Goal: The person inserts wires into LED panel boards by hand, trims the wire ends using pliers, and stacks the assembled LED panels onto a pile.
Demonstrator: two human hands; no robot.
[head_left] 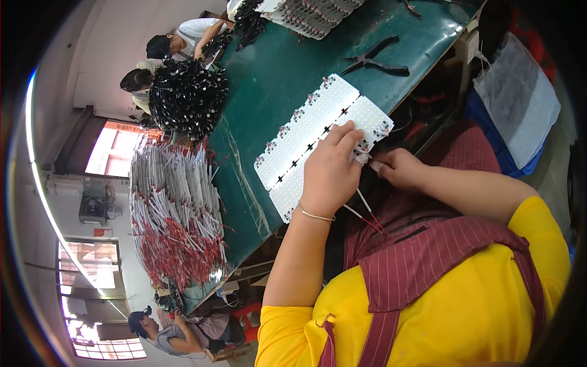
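"At the near edge of the green table, how does the white panel look?"

"Flat and pale, dotted with rows of tiny yellowish squares, black pieces spaced along its lengthwise seam"

"And the hands on it?"

"The left hand lies over the panel; whether it grips, I can't tell. The right hand has thumb and fingers drawn together by the panel's edge, but what sits between them is too small to make out. White wires with red ends hang below"

"Any container?"

"A blue crate on the person's right, a cloudy plastic sheet across it; its contents are hidden"

"Which way does the panel point?"

"Slantwise, its long axis running from lower left to upper right, the upper end near the black pliers"
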